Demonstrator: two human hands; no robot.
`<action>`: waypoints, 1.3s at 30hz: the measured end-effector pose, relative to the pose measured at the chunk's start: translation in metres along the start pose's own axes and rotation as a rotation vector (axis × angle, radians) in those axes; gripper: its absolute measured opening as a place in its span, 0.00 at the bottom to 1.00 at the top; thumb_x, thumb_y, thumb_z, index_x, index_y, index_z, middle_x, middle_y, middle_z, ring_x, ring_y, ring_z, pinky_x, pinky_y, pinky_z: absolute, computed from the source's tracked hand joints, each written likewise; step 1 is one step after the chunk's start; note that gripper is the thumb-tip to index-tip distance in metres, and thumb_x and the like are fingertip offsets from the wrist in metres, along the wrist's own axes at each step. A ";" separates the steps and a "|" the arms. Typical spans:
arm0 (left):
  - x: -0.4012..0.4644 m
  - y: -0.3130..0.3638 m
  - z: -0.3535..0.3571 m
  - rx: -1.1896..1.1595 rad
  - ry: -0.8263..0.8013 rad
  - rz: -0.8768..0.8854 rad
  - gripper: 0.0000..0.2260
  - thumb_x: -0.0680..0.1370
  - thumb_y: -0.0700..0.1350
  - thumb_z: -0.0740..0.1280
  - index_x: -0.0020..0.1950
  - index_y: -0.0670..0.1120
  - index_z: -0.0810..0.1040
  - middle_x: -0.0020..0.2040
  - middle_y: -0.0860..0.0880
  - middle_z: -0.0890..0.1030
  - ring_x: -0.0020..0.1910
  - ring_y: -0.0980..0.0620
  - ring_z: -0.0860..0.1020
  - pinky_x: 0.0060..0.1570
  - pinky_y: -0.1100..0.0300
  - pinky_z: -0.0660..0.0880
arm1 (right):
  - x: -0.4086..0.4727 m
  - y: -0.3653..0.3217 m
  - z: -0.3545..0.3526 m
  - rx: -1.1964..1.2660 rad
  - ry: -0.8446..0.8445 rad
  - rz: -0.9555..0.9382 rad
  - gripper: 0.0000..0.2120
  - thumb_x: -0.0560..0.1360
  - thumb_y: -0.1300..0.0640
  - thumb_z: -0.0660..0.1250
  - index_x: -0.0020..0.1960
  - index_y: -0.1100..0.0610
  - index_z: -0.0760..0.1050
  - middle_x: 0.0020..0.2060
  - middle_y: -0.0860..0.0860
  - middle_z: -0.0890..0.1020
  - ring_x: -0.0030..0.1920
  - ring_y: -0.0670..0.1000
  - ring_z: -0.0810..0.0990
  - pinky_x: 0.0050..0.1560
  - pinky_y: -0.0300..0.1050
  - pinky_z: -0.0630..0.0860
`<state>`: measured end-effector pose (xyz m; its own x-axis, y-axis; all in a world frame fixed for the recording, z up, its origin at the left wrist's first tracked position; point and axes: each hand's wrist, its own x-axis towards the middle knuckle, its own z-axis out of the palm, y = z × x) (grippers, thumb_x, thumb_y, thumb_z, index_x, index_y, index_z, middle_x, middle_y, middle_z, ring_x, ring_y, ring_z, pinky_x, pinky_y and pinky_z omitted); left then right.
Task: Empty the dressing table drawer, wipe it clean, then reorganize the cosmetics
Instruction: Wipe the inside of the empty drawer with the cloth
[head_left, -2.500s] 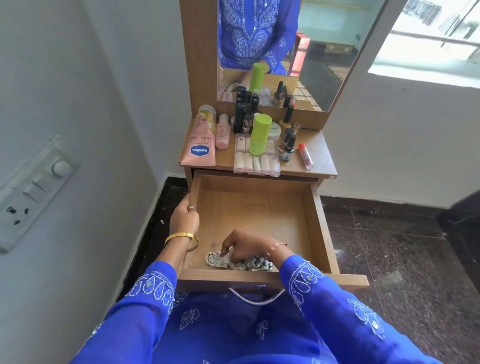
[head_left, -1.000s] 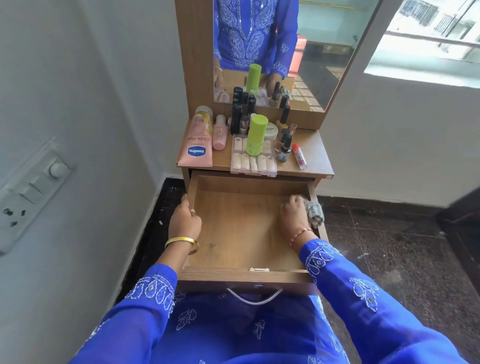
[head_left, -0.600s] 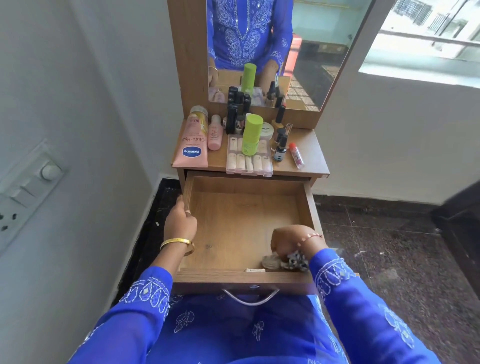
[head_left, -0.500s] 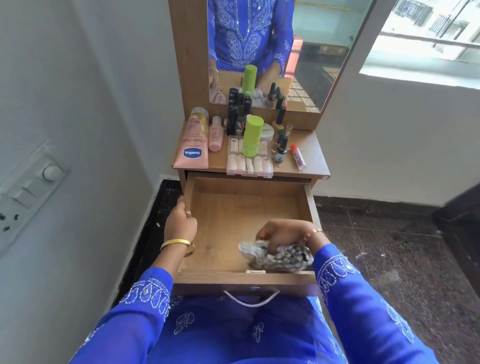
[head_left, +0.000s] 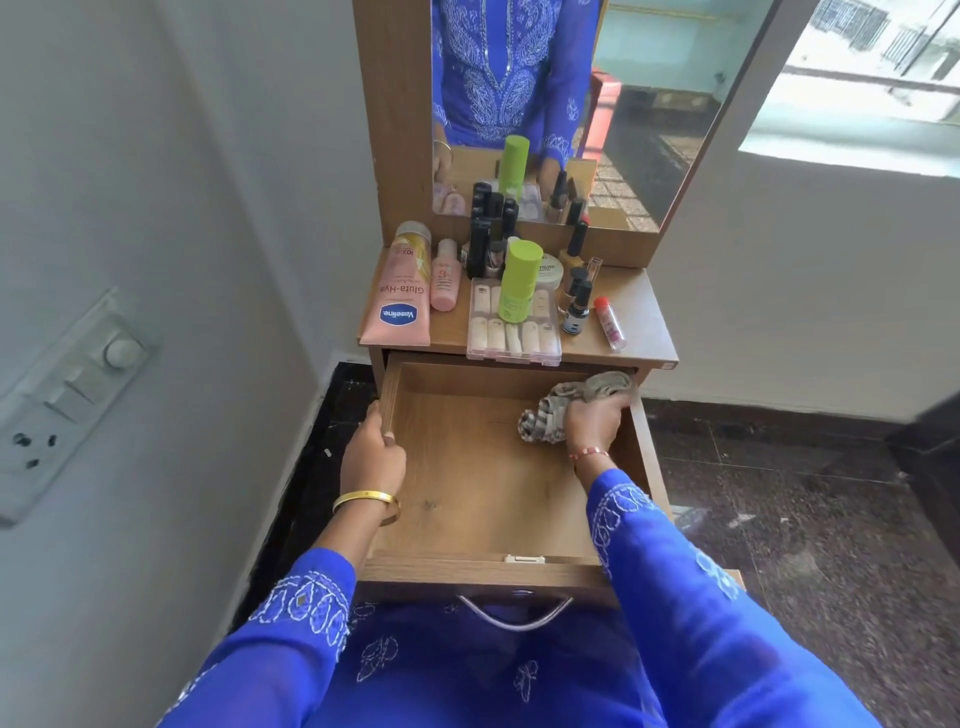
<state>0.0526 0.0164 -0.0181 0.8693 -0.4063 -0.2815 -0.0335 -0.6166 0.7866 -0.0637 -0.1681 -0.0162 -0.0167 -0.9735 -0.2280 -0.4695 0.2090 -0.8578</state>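
Note:
The wooden drawer (head_left: 483, 569) of the dressing table is pulled out, and only the cloth lies inside it. My right hand (head_left: 595, 423) presses a crumpled grey patterned cloth (head_left: 550, 410) against the drawer floor at the far right corner. My left hand (head_left: 371, 452) grips the drawer's left wall. On the tabletop (head_left: 641, 332) stand the cosmetics: a pink Vaseline tube (head_left: 399, 296), a small pink bottle (head_left: 445, 283), a green bottle (head_left: 516, 280), a clear nail case (head_left: 514, 332), several dark bottles (head_left: 485, 244), a red-capped lip balm (head_left: 609, 322).
A mirror (head_left: 561, 104) rises behind the tabletop. A white wall with a switch panel (head_left: 57, 395) is close on the left. Dark stone floor (head_left: 805, 509) spreads to the right. A metal handle (head_left: 517, 616) hangs on the drawer front, close to my blue clothing.
My right hand has swept the cloth from the drawer's near edge to its far right corner. My left hand has stayed on the left wall.

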 end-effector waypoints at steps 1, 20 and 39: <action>0.000 0.000 0.000 0.002 -0.001 -0.004 0.23 0.80 0.38 0.52 0.75 0.50 0.56 0.73 0.45 0.65 0.63 0.42 0.72 0.53 0.57 0.70 | 0.003 -0.001 0.007 -0.007 -0.007 -0.017 0.25 0.73 0.70 0.58 0.68 0.69 0.55 0.63 0.69 0.68 0.63 0.66 0.70 0.62 0.49 0.67; -0.002 0.006 -0.004 -0.038 0.027 -0.028 0.23 0.80 0.38 0.53 0.74 0.50 0.60 0.71 0.45 0.69 0.66 0.41 0.70 0.62 0.55 0.68 | -0.065 -0.026 0.082 -0.787 -0.952 -0.746 0.25 0.74 0.66 0.60 0.70 0.55 0.64 0.70 0.58 0.65 0.64 0.59 0.72 0.61 0.45 0.69; -0.004 0.008 -0.004 -0.060 0.117 0.094 0.23 0.78 0.35 0.54 0.74 0.43 0.58 0.72 0.42 0.66 0.71 0.43 0.65 0.68 0.55 0.61 | -0.077 0.005 0.002 -0.305 -1.342 -0.142 0.12 0.71 0.69 0.59 0.48 0.57 0.75 0.41 0.53 0.79 0.37 0.50 0.78 0.36 0.38 0.76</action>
<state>0.0512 0.0156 -0.0088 0.9152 -0.3769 -0.1425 -0.0905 -0.5369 0.8388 -0.0627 -0.0920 -0.0040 0.8192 -0.1140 -0.5621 -0.5715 -0.0811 -0.8166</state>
